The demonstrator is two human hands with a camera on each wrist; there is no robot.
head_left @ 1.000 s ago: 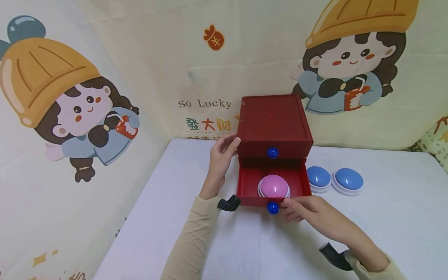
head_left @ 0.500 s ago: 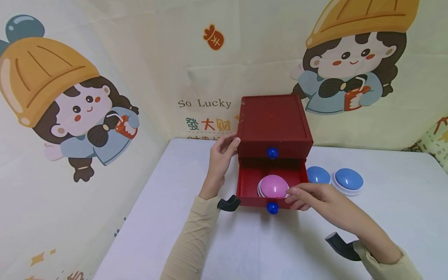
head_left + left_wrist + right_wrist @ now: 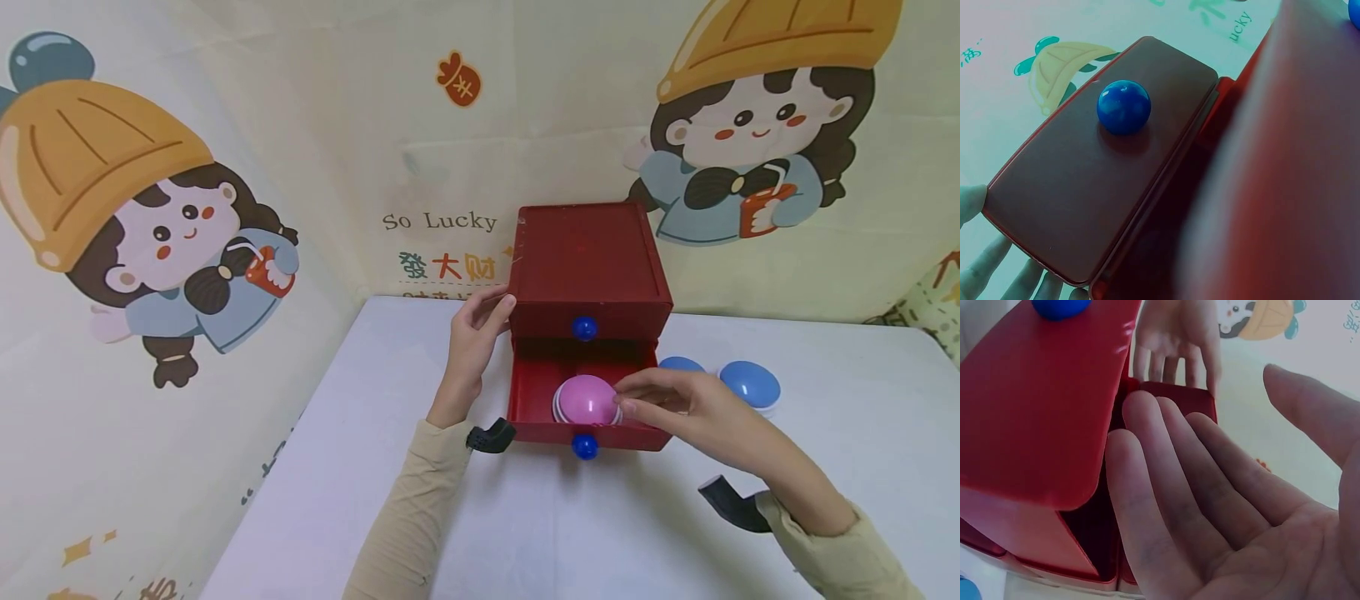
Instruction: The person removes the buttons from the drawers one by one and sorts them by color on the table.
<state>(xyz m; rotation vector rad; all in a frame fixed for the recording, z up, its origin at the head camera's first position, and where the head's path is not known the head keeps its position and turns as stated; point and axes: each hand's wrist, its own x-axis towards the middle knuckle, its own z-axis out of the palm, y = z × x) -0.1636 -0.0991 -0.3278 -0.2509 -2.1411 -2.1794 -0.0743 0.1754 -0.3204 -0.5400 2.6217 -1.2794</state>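
A red box [image 3: 588,254] with two drawers stands on the table, its lower drawer [image 3: 534,392] pulled out. Inside that drawer sits a pink dome-topped button [image 3: 587,400] on a white base. My right hand [image 3: 693,408] reaches over the drawer's right side, fingertips at the button's right edge; contact is unclear. In the right wrist view its fingers [image 3: 1166,487] are extended and the thumb stands apart. At the box's left side rests my left hand [image 3: 471,350], thumb [image 3: 971,203] at the front corner and fingers along the side.
Two blue dome-topped buttons [image 3: 750,383] lie right of the box, one partly hidden by the right hand. Blue ball knobs [image 3: 585,447] mark both drawer fronts. The upper drawer is closed. A printed cloth [image 3: 330,167] hangs behind the white table [image 3: 420,333].
My right hand has moved from the lower drawer's front edge up and over its right side, to the pink button. The left hand, box and button have stayed put.
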